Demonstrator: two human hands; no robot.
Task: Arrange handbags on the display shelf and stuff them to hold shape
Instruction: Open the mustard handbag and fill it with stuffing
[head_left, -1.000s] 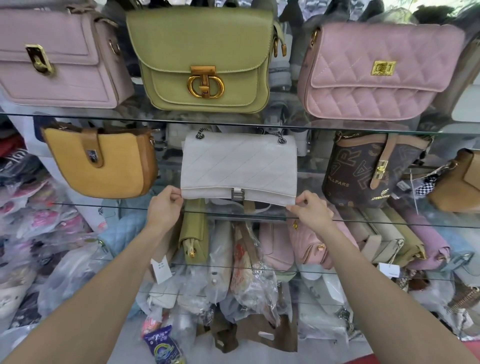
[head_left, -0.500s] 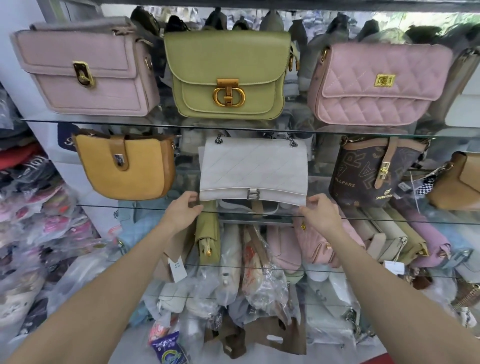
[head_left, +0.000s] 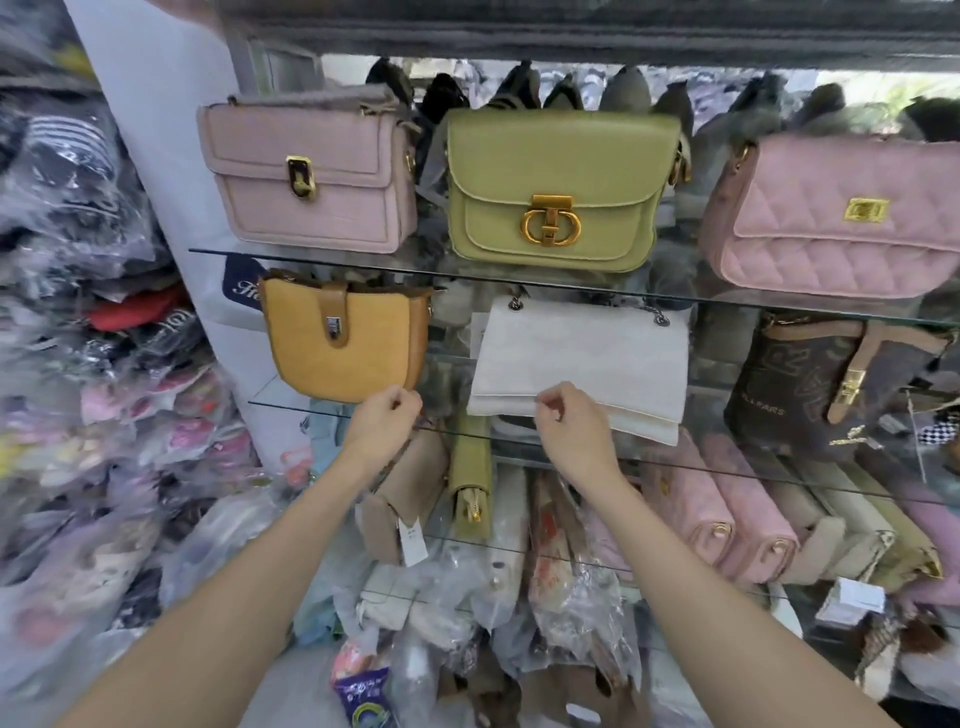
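1. Up front, both bare arms are reaching toward the middle glass shelf (head_left: 363, 410) of a display.
2. Left hand (head_left: 382, 423) is hovering at the shelf's front edge, just below the mustard saddle bag (head_left: 343, 340); fingers are curling loosely inward, nothing visible between them, and whether fingertips are touching the glass cannot be told.
3. Right hand (head_left: 569, 421) is sitting in front of the lower edge of the white quilted bag (head_left: 582, 358); fingers are curling, thumb and forefinger close together. Whether they are pinching the bag's flap edge cannot be told through the blur.
4. White quilted bag is standing on the middle shelf, between the mustard saddle bag and a brown monogram bag (head_left: 810, 384), chain strap showing at its top corners.
5. Upper glass shelf (head_left: 431, 273) is carrying three bags side by side: a dusty pink box bag (head_left: 306, 176), an olive green bag (head_left: 561, 189) with a gold ring clasp, and a pink quilted bag (head_left: 836, 218).
6. Below, lower shelves are holding bags packed on end, several in clear plastic; bagged stock (head_left: 78, 364) is piling up at left.
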